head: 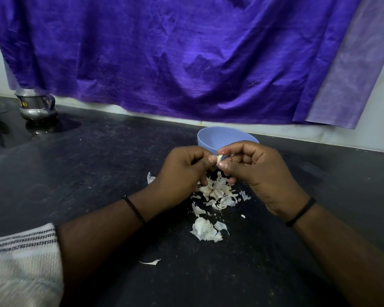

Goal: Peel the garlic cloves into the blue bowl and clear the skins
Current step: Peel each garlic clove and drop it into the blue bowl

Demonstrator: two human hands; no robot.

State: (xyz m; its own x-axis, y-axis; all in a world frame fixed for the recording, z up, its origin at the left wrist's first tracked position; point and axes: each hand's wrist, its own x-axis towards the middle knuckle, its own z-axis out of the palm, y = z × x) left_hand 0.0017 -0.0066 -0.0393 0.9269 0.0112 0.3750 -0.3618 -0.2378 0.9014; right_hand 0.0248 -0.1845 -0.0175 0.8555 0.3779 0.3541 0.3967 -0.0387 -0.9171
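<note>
Two bare hands meet over a black, scuffed stone bench (97, 173), working a small pale garlic clove (218, 159) between them; the left hand (182, 171) pinches the clove with curled thumb and forefinger, the right hand (259, 171) grips its other side, fingers curled, thumb and fingertip on the papery skin; the clove sits above the bench, just in front of the near rim of a round light-blue plastic bowl (217, 137), which stands toward the bench's back edge; whether the bowl holds anything cannot be told, its inside being partly hidden by the hands; a loose pile of white garlic skins (217, 191) lies on the bench under and below the hands, with a larger clump (205, 232) nearer the front edge and a single sliver (152, 262) apart to the left; a dented metal jug with a handle (35, 105) stands at the back left corner; a creased purple cloth (164, 56) hangs on the wall behind; each wrist wears a thin dark band, and a striped pale sleeve (22, 258) covers the left arm
</note>
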